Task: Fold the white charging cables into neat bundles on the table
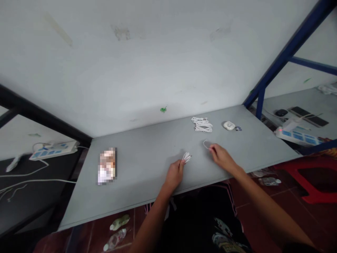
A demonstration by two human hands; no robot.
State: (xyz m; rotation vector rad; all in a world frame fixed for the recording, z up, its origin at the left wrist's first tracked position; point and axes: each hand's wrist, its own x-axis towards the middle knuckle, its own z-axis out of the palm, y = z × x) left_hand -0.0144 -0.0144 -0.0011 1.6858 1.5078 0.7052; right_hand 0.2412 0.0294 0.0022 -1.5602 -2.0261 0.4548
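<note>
My left hand (173, 174) pinches a small bunch of white cable ends (186, 157) above the grey tabletop (147, 168). My right hand (222, 157) sits a little to the right, its fingertips holding a thin white wire (206, 144) bent into a loop. Farther back lies a coiled bundle of white cords (202, 124), out of reach of both fingertips. Beside it are a round white object (229, 125) and small blue-and-white pieces (238, 128). A blurred packet (107, 166) lies at the table's left side.
The tabletop meets a white wall at the back and has a blue metal frame at the right. Power strips (54, 150) lie on lower surfaces at both sides. Plastic bottles (119, 222) lie on the red floor, and a red plastic stool (308, 179) stands at the right.
</note>
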